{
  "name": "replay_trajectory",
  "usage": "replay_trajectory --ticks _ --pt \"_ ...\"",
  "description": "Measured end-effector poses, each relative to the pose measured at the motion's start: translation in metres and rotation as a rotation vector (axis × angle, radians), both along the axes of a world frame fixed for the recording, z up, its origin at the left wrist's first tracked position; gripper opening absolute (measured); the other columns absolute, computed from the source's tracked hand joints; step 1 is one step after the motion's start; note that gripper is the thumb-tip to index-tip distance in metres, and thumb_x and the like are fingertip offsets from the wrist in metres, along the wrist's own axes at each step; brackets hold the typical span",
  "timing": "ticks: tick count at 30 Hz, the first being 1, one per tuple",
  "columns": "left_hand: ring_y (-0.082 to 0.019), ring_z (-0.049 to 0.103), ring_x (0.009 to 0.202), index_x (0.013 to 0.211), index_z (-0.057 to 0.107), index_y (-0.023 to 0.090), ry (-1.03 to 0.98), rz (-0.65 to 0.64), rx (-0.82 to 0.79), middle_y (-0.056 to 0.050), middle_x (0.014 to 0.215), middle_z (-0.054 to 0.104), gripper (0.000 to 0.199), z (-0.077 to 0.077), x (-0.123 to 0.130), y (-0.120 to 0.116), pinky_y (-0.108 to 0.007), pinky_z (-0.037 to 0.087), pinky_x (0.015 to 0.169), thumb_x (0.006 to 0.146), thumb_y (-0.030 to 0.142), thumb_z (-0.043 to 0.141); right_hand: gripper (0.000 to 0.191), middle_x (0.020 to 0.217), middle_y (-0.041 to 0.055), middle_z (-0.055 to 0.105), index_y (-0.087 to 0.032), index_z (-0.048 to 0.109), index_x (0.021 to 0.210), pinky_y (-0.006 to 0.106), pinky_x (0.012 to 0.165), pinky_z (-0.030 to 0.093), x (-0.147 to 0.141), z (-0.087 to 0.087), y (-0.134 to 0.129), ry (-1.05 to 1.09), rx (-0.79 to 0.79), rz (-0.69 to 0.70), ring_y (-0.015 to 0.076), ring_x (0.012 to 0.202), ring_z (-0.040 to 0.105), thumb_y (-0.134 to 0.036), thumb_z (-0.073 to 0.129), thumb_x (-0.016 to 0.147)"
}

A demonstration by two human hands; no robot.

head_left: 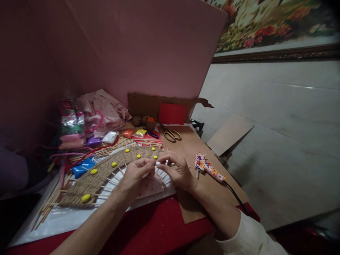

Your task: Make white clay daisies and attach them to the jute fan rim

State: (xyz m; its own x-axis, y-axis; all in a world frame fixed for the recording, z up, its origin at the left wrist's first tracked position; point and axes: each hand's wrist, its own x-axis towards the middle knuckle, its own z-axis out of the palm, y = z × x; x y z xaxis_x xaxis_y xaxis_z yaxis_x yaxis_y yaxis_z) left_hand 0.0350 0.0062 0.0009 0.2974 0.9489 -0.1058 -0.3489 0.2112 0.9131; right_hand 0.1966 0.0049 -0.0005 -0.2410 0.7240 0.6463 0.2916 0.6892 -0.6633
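Note:
Above the right part of a fan-shaped piece woven from brown twine over thin wooden sticks (102, 173), my two hands meet at the fingertips. My right hand (179, 171) is closed in a pinch on a small white lump (158, 163), which looks like soft clay. Beside it my left hand (139, 173) has thumb and fingers pressed together; whatever they hold is hidden. Several yellow dots (94, 171) sit along the woven band. White sheeting (66, 225) lies under the fan, and a pale pink cloth or paper (150, 189) shows below my hands.
Gold-handled scissors (172, 135) and a flower-patterned glue gun (209, 169) with a black cord lie on brown cardboard (191, 209). Bags of coloured clay, a blue one (83, 167) among them, are at the left. A red card (172, 113) leans at the back.

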Motion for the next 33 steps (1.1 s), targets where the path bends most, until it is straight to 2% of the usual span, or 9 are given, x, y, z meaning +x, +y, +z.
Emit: replay_trajectory --ticks 3,6,8,12,14,17,21,25,33 --pt "-0.006 0.039 0.046 0.067 0.065 0.015 0.082 0.04 0.065 0.003 0.053 0.053 0.027 -0.002 -0.001 0.001 -0.019 0.029 0.045 0.068 0.04 0.074 0.008 0.079 0.0019 0.062 -0.018 0.062 0.084 0.023 0.056 0.043 0.002 0.014 -0.006 0.021 -0.032 -0.13 0.0122 0.069 0.057 -0.026 0.062 0.084" --pt "-0.01 0.048 0.051 0.073 0.069 0.015 0.256 0.122 0.176 0.001 0.058 0.059 0.019 0.001 0.002 0.002 -0.022 0.035 0.049 0.066 0.032 0.074 0.011 0.076 0.002 0.063 -0.018 0.063 0.079 0.024 0.057 0.041 0.012 0.029 -0.017 -0.117 -0.056 -0.321 0.0128 0.067 0.057 -0.028 0.062 0.084" --pt "-0.014 0.053 0.057 0.071 0.07 0.015 0.411 0.143 0.3 -0.001 0.061 0.063 0.012 0.006 0.006 0.006 -0.024 0.038 0.054 0.068 0.027 0.07 0.011 0.072 0.0019 0.064 -0.018 0.063 0.075 0.025 0.058 0.039 0.022 0.031 -0.026 -0.238 -0.067 -0.446 0.0136 0.065 0.056 -0.027 0.064 0.082" --pt "-0.017 0.059 0.065 0.068 0.069 0.017 0.771 0.038 0.56 -0.003 0.065 0.067 0.012 0.016 0.018 0.015 -0.028 0.04 0.061 0.075 0.022 0.061 0.009 0.073 0.0013 0.067 -0.019 0.064 0.079 0.026 0.061 0.037 0.033 0.016 -0.04 -0.422 -0.155 -0.624 0.0147 0.066 0.058 -0.024 0.059 0.085" --pt "-0.019 0.06 0.067 0.072 0.07 0.018 0.95 0.016 0.676 -0.004 0.069 0.069 0.013 0.018 0.024 0.017 -0.029 0.04 0.063 0.077 0.02 0.058 0.006 0.079 0.0026 0.067 -0.019 0.062 0.082 0.027 0.065 0.036 0.031 0.006 -0.043 -0.513 -0.137 -0.693 0.0168 0.073 0.058 -0.022 0.059 0.084" --pt "-0.021 0.061 0.075 0.08 0.069 0.018 1.147 0.112 0.838 -0.006 0.08 0.07 0.017 0.011 0.029 0.017 -0.031 0.04 0.065 0.081 0.015 0.053 0.006 0.085 0.0054 0.065 -0.018 0.062 0.082 0.031 0.075 0.035 0.023 -0.004 -0.041 -0.65 -0.059 -0.776 0.0209 0.084 0.055 -0.023 0.058 0.084" --pt "-0.022 0.06 0.08 0.078 0.066 0.018 1.189 0.252 0.966 -0.006 0.079 0.068 0.015 -0.01 0.028 0.015 -0.032 0.041 0.07 0.083 0.014 0.053 0.01 0.088 0.0064 0.063 -0.019 0.064 0.083 0.036 0.08 0.031 0.014 -0.011 -0.035 -0.758 -0.026 -0.838 0.0232 0.088 0.05 -0.028 0.061 0.083" --pt "-0.023 0.059 0.078 0.077 0.066 0.017 1.158 0.333 1.017 -0.006 0.077 0.067 0.012 -0.026 0.024 0.016 -0.033 0.041 0.07 0.084 0.017 0.055 0.01 0.091 0.0063 0.062 -0.019 0.064 0.084 0.037 0.082 0.029 0.012 -0.019 -0.031 -0.758 -0.019 -0.869 0.0232 0.09 0.047 -0.029 0.061 0.083" --pt "-0.023 0.06 0.077 0.076 0.066 0.017 1.132 0.358 1.019 -0.006 0.077 0.068 0.012 -0.028 0.025 0.017 -0.034 0.041 0.07 0.084 0.016 0.056 0.011 0.09 0.0061 0.062 -0.02 0.065 0.083 0.036 0.081 0.028 0.012 -0.022 -0.028 -0.784 -0.018 -0.878 0.0227 0.089 0.046 -0.03 0.061 0.083"
